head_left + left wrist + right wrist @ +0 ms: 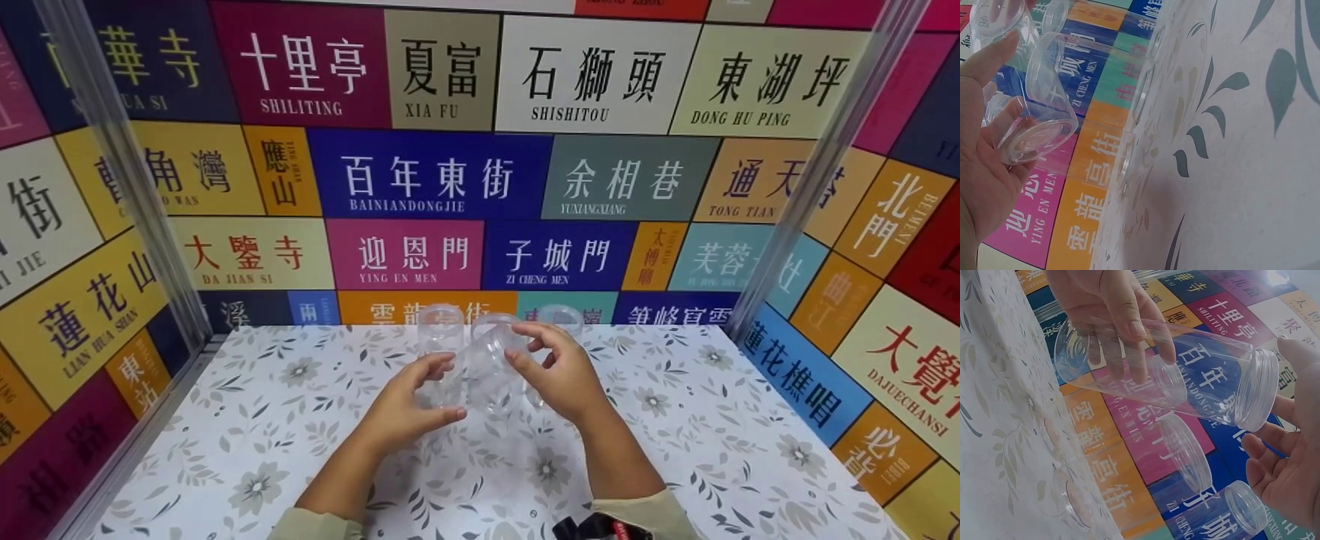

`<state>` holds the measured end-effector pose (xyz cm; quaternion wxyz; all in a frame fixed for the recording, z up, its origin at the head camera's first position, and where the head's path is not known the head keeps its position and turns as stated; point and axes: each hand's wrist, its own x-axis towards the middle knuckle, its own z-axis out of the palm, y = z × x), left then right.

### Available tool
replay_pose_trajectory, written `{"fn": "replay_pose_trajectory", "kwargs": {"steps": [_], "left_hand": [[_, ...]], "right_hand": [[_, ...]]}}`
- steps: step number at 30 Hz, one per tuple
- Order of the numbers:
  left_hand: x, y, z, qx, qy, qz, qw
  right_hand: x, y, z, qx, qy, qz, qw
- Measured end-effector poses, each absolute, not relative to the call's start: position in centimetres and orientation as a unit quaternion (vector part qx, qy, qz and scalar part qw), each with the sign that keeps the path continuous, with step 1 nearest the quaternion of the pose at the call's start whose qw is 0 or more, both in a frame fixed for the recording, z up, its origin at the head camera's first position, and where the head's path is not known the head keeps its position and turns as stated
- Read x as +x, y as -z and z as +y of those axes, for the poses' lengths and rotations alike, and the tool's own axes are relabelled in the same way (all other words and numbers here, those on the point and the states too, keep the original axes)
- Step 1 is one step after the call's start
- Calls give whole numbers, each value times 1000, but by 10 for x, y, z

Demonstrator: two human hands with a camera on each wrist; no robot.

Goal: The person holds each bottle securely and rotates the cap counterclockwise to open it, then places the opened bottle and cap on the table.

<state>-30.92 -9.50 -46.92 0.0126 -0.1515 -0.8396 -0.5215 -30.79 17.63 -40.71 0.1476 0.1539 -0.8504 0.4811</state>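
Note:
A clear plastic jar (491,375) is tilted in the air between the two hands, its wide ringed neck end (1261,391) toward the right hand. The right hand (559,371) holds the jar at this end, thumb on one side and curled fingers on the other. Beside the jar's lower part is the left hand (412,397), thumb and fingers spread apart in a loose curve. In the right wrist view, the left fingers (1123,354) show through the clear wall. Whether they touch the jar, I cannot tell.
Behind the hands stand more clear jars, one at left (441,330) and one at right (562,319); another is partly hidden between them. A white tabletop (247,420) with grey flowers and leaves lies below. Colourful sign-printed panels (427,176) and clear corner posts surround it.

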Motion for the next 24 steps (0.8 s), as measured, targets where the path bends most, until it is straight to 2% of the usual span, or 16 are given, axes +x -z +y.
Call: {"fn": "replay_pose_trajectory", "kwargs": {"steps": [7,15,24], "left_hand": [[-309,470,-96,-155,525,-837,12],[-310,471,-96,-175,515,-838,33],[-309,470,-96,-168,521,-836,24]], "right_hand": [[-308,406,175,152,-482,-852,138],[-307,406,176,211,-503,-827,138],[-307,407,177,242,-514,-811,140]]}}
